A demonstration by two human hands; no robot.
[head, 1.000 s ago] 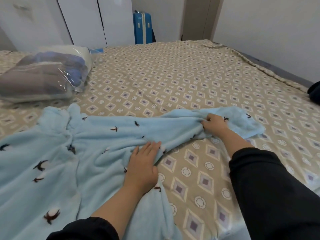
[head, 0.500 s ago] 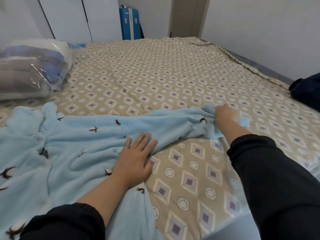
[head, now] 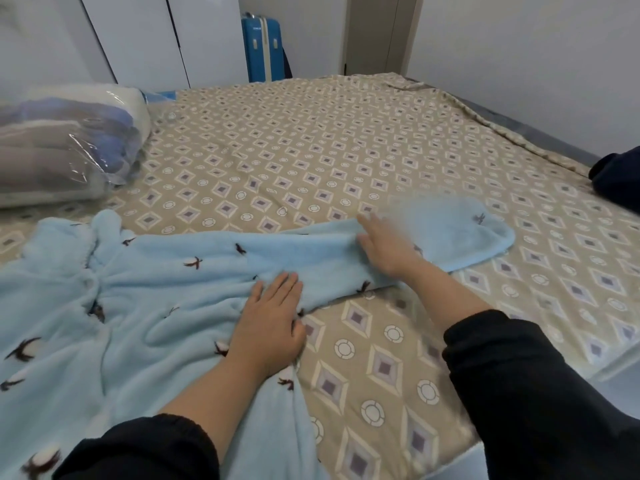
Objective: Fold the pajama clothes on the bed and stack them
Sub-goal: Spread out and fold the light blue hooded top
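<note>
While the garment lies spread out and not yet folded, these lines run from the largest thing down:

Bed (head: 346, 140): covered in a beige diamond-print sheet; it carries everything here.

Pajama top (head: 145, 306): pale blue fleece with small dark bird motifs, lying across the near left of the bed, body bunched toward the left edge of view.

Sleeve (head: 450, 233): stretched out to the right from the body, its cuff end flat on the sheet.

Clear bag (head: 65, 143): plastic-wrapped bedding at the far left, apart from the top.

Left hand (head: 270, 323): flat, palm down, fingers released and spread, pinning the fabric where sleeve meets body.

Right hand (head: 384, 247): open, fingers extended on the sleeve, blurred with motion; it grips nothing.

Step in hand: smoothing the sleeve flat, an early stage; stacking looks far off.

Next move: probably calls for taking the cuff end and carrying the sleeve across the body, with the left hand holding the fold line.

Change from earlier: half a second ago the right hand was clenched on the bunched cuff; now it is open and the cuff lies spread wider.
</note>
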